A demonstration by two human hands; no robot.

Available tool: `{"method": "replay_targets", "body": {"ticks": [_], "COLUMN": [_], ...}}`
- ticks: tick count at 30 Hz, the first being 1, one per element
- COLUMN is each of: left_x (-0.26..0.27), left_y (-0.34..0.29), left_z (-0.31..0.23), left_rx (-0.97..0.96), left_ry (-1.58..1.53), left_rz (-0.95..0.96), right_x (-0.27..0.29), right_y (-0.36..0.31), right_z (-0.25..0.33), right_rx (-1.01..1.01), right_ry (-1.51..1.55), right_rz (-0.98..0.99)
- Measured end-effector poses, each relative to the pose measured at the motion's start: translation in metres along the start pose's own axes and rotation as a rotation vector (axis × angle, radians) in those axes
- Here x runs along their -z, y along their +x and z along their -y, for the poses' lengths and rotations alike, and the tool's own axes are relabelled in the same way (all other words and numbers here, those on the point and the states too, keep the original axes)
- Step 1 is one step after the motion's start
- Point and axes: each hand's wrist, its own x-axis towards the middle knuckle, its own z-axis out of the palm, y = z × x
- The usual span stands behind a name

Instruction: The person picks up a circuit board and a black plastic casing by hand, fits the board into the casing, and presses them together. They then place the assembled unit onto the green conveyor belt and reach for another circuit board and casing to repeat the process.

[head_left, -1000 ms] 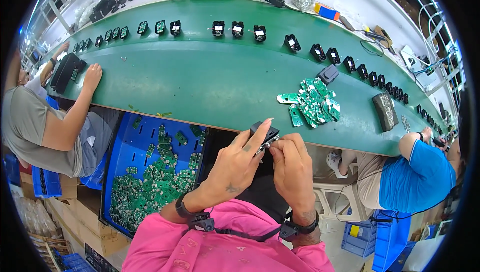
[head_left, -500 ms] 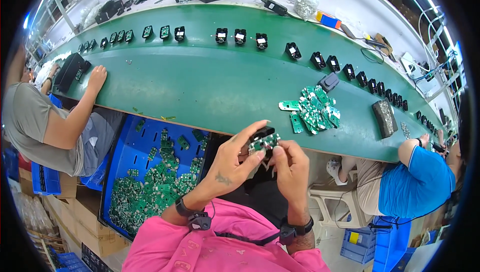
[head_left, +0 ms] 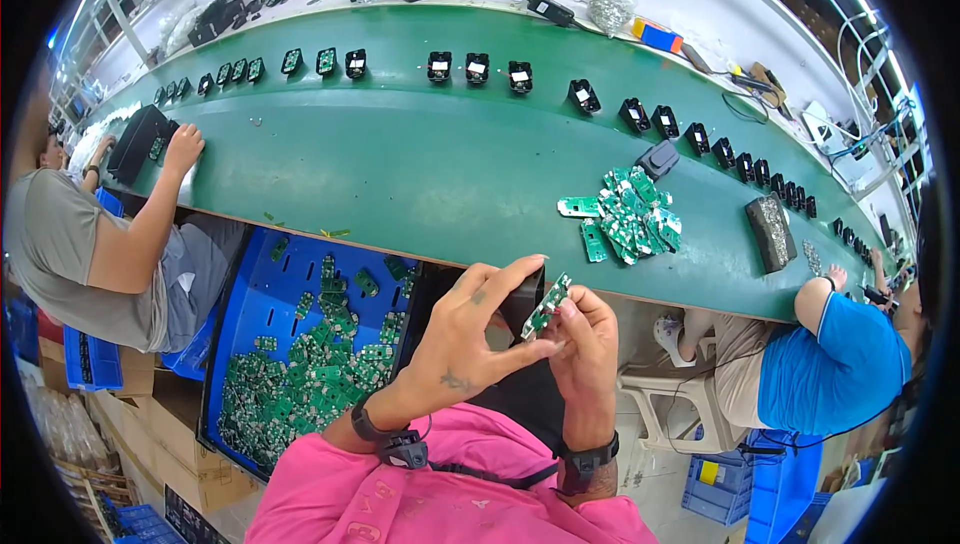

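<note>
In front of my chest, off the bench's near edge, my left hand [head_left: 462, 329] curls its thumb and fingers round a black plastic housing [head_left: 521, 296], largely hidden by the fingers. A green circuit board [head_left: 548, 306] is pinched by my right hand [head_left: 584, 344], tilted on edge beside the housing's right side. Whether board and housing touch, I cannot tell. Beyond my hands, a heap of green circuit boards [head_left: 637, 222] lies on the bench, with a dark grey case [head_left: 658, 160] behind it.
The green bench [head_left: 420, 164] carries a long curved row of black housings [head_left: 478, 69]. Below its edge at left is a blue tray [head_left: 250, 294] of circuit boards. A dark block [head_left: 769, 234] lies right. Co-workers sit left, in a grey shirt [head_left: 60, 254], and right, in blue [head_left: 825, 369].
The circuit board has come away from the housing's open face and turned on edge, held by my right hand. My left hand keeps hold of the housing, its fingers spread wider.
</note>
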Motion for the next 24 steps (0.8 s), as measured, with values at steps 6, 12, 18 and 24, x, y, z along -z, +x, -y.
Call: {"method": "replay_targets", "body": {"ticks": [6,12,18,24], "left_x": [0.0,-0.006,-0.037,-0.033], "left_y": [-0.001,-0.006,-0.007,-0.008], "left_z": [0.021,0.019,0.025,0.015], "left_rx": [0.128,0.172,-0.122,-0.032], "left_ry": [-0.365,-0.402,0.028,-0.01], "left_rz": [0.182,0.114,-0.114,-0.028], "right_x": [0.015,0.014,-0.003,-0.001], "right_y": [-0.003,-0.001,-0.015,-0.023], "right_z": [0.012,0.026,0.026,0.016], "right_rx": [-0.073,0.026,0.148,0.147], "right_ry": [0.02,-0.601,-0.647,-0.575], "right_rz": [0.087,0.199,-0.053,-0.114]}}
